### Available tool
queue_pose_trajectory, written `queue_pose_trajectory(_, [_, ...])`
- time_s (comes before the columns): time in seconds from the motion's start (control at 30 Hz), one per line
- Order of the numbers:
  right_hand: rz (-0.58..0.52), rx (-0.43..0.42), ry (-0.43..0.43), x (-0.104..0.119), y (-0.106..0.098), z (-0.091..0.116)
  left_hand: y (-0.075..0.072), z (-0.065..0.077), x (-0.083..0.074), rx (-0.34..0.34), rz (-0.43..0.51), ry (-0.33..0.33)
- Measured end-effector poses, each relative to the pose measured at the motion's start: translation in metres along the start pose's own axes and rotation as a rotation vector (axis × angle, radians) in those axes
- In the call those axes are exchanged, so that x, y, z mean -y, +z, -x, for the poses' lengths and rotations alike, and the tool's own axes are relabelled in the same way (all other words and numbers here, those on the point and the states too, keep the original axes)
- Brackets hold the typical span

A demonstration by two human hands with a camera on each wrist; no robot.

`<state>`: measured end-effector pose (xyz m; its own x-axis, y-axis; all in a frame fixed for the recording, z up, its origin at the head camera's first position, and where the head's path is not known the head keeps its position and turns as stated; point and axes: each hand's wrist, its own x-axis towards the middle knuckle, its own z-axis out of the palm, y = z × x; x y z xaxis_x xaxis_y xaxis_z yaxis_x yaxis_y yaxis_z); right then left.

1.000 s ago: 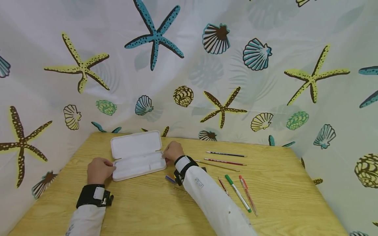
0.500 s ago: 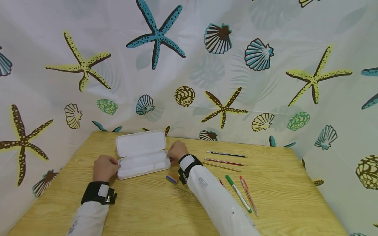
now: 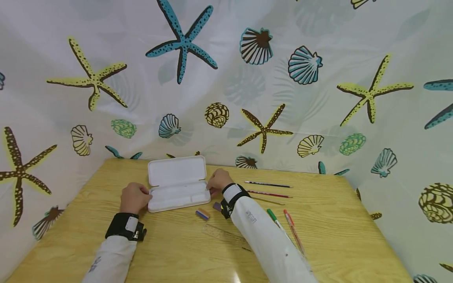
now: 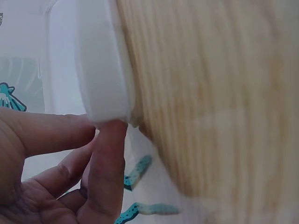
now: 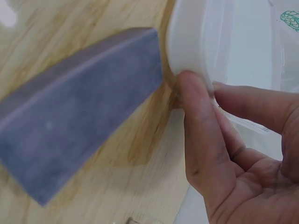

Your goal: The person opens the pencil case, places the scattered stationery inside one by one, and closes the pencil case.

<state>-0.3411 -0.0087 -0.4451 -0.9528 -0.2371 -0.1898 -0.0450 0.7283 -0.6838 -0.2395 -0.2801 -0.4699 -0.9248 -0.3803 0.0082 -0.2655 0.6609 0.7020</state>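
Note:
A white pencil case [image 3: 178, 196] lies on the wooden table with its lid [image 3: 177, 171] folded back, its shallow tray facing up. My left hand [image 3: 134, 197] pinches the case's left end; in the left wrist view thumb and forefinger meet at the corner of the white wall [image 4: 103, 70]. At the opposite end, my right hand [image 3: 219, 180] grips the edge between thumb and forefinger, as the right wrist view shows at the rounded corner [image 5: 187, 42]. Close to that hand lies a grey-purple block [image 5: 93, 107]. A blue-and-orange eraser [image 3: 203, 214] rests in front of the case.
A clear ruler [image 3: 224, 232] lies partly under my right sleeve. Right of that arm are a dark pencil [image 3: 269, 184], a red pencil [image 3: 270, 193], a gold pencil [image 3: 269, 201], a green-capped marker [image 3: 274, 216] and a red pen [image 3: 293, 230]. A patterned cloth [image 3: 198, 98] hangs behind the table.
Both hands have shifted the pencil case to the right across the table, still holding its two ends. The blue-and-orange eraser, the purple block and more of the ruler have come into sight beside my right wrist.

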Motion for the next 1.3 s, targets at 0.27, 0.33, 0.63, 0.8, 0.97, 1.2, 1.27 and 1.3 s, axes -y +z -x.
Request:
queue_pose_trajectory(0.27, [-0.095,0.014,0.045,-0.005,0.006,-0.007,0.001,0.000,0.003,-0.008,-0.012,0.012])
queue_pose_trajectory(0.33, [-0.093,0.010,0.047,-0.004,0.006,-0.007,0.001,0.000,0.002,-0.004,-0.007,0.008])
queue_pose_trajectory(0.63, [-0.025,-0.049,-0.035,-0.004,0.006,-0.002,-0.001,-0.001,-0.003,0.043,0.003,-0.029])
queue_pose_trajectory(0.8, [0.138,-0.166,-0.206,0.004,-0.002,0.013,-0.001,-0.002,-0.001,0.060,-0.001,-0.022])
queue_pose_trajectory(0.97, [0.199,-0.169,-0.277,0.020,-0.012,0.035,-0.001,-0.002,0.001,0.063,-0.008,-0.024])
queue_pose_trajectory(1.2, [0.254,-0.073,-0.387,0.028,-0.014,0.066,-0.003,-0.002,0.001,0.066,0.011,0.003])
queue_pose_trajectory(1.27, [0.269,-0.035,-0.392,0.027,-0.012,0.074,-0.003,-0.001,0.000,0.069,0.016,0.005])
queue_pose_trajectory(1.3, [0.280,-0.017,-0.384,0.027,-0.011,0.078,-0.003,-0.001,-0.001,0.072,0.018,0.005])
